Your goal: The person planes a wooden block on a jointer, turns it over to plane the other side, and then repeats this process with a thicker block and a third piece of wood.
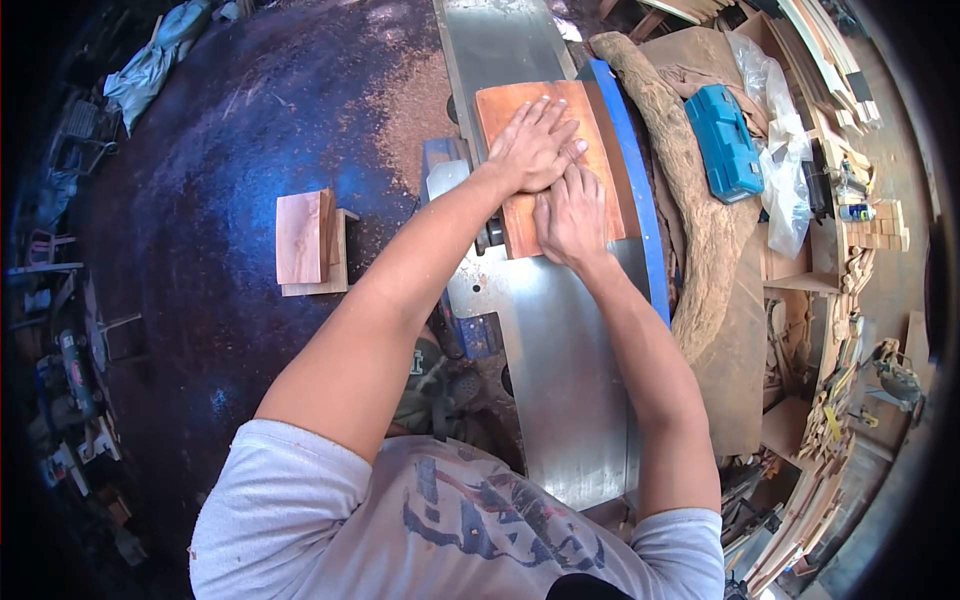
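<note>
A reddish-brown wooden board (512, 222) lies flat on the metal bed of a machine (565, 350), along its blue-edged fence (640, 190). My left hand (537, 145) rests palm down on the board, fingers spread and pointing away from me. Just below and to the right, my right hand (575, 215) presses on the same board, its fingers stretched forward close to the left hand. The thumb of the left hand touches or nearly touches the right fingertips. Neither hand is wrapped round anything.
Wooden blocks (300, 240) are stacked at the left. Sawdust (415, 110) lies left of the machine. Beyond the fence are a long rough log (700, 230), a teal case (722, 145), clear plastic (788, 190) and stacked wood strips (835, 390).
</note>
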Demonstrator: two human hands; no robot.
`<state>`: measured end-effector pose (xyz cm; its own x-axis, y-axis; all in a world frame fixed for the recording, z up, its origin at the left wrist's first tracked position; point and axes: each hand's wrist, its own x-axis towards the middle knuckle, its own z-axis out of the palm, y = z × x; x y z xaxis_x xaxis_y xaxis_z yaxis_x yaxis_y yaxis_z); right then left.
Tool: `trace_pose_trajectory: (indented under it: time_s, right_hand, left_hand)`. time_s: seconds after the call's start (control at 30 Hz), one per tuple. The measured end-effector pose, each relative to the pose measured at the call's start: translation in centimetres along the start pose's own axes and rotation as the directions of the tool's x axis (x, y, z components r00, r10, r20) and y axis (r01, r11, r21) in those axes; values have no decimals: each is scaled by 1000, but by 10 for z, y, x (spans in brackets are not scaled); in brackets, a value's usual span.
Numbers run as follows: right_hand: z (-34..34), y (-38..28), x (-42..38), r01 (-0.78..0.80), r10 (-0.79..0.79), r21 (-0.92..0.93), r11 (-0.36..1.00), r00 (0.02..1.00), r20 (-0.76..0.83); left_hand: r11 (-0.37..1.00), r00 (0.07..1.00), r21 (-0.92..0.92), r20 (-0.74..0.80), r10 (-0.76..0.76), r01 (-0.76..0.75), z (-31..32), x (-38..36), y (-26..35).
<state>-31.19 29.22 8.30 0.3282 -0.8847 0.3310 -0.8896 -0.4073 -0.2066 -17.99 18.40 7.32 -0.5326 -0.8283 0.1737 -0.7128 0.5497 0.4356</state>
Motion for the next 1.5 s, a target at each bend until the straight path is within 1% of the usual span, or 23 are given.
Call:
trace_pose_trajectory:
  time_s: [0.4,0.5,0.6,0.7,0.73,0.77,0.83,0.9,0.93,0.97,1.03,1.1,1.13,1.17,1.2,1.23,1.27,1.3,1.33,1.37,1.4,1.47,1.5]
  right_hand:
    - [13,11,41,82,-85,-47,995,994,-66]
    - [17,14,61,22,-19,-88,996,999,32]
    - [20,16,77,9,-2,-104,995,998,65]
    - [34,20,102,12,-16,-127,992,999,-28]
    - [41,22,114,16,-24,-125,992,997,-68]
    - [51,20,128,-53,52,-145,988,999,-7]
    - [62,3,162,-96,97,-88,991,995,8]
    - [78,-12,187,-118,119,-81,990,993,12]
    - [87,-19,197,-109,110,-100,989,994,8]
    - [84,-30,206,-100,102,-31,995,989,104]
    - [61,-59,211,-79,41,121,990,956,292]
    - [33,-99,173,97,-99,329,939,995,-11]
    - [0,-120,143,64,-70,506,860,998,-8]
    - [-40,-134,108,37,-49,669,742,999,-2]
    - [-68,-144,67,89,-33,711,698,995,-92]
    - [-98,-150,23,30,42,788,615,997,-71]
    - [-97,-146,-36,-126,188,813,569,982,21]
    - [-107,-142,-81,-55,202,786,616,975,-90]
    - [-116,-142,-130,-312,407,782,540,910,82]
    - [-103,-144,-185,-421,588,824,379,797,137]
    - [-99,-144,-235,-513,695,808,290,693,191]
    - [-111,-153,-301,-592,783,784,186,571,246]
    - [-116,-161,-313,-585,785,793,169,567,251]
  left_hand:
    - [1000,999,-2,-34,-1,1,-10,30,-27]
    - [1000,999,8,-41,3,-2,-16,45,-40]
    - [997,999,-68,-44,-23,20,-21,58,-54]
    - [991,927,-105,-359,-111,78,-21,61,-75]
    - [975,886,-108,-408,-220,193,-19,63,-89]
    - [947,833,-111,-453,-318,301,-16,62,-107]
    - [877,811,-296,-349,-469,379,-21,56,-145]
    - [738,803,-480,-107,-586,474,-47,47,-167]
    - [617,745,-539,32,-666,574,-58,45,-179]
    - [478,666,-572,171,-726,667,-67,43,-185]
    - [401,644,-632,208,-736,663,-102,24,-164]
    - [387,632,-653,184,-753,651,-82,14,-233]
    - [371,612,-654,180,-770,659,-75,-3,-256]
    - [186,602,-764,307,-737,618,-91,-27,-247]
    - [-10,601,-833,407,-688,553,-118,-59,-230]
    - [-205,612,-860,483,-626,468,-141,-95,-216]
    - [-368,664,-826,563,-492,427,-155,-132,-205]
    - [-591,839,-686,544,-28,425,-146,-178,-237]
    - [-892,801,-365,598,-5,267,-171,-216,-170]
    - [-924,834,-219,528,158,314,-176,-239,-142]
    - [-951,877,-178,458,147,253,-192,-260,-89]
    - [-967,935,-90,290,203,238,-179,-293,-39]
    - [-962,944,-148,274,182,229,-178,-305,-18]
